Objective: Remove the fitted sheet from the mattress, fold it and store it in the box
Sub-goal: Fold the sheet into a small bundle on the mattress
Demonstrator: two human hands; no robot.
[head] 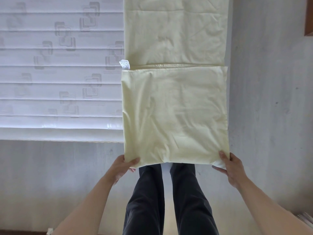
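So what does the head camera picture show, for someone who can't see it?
Both hands, left and right, hold the near corners of a folded pale yellow sheet. It lies partly on a white mattress.

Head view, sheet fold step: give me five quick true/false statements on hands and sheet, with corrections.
1. Both hands hold the pale yellow sheet at its near corners. True: the left hand and the right hand each keep a grip on one corner.
2. The sheet is crumpled into a ball. False: it lies as a long flat strip, with the near part folded over into a square panel.
3. A white care label sticks out at the panel's far left corner. True.
4. The sheet still covers the whole mattress. False: the quilted white top is bare on the left.
5. The sheet is already in a box. False: no box is in view.
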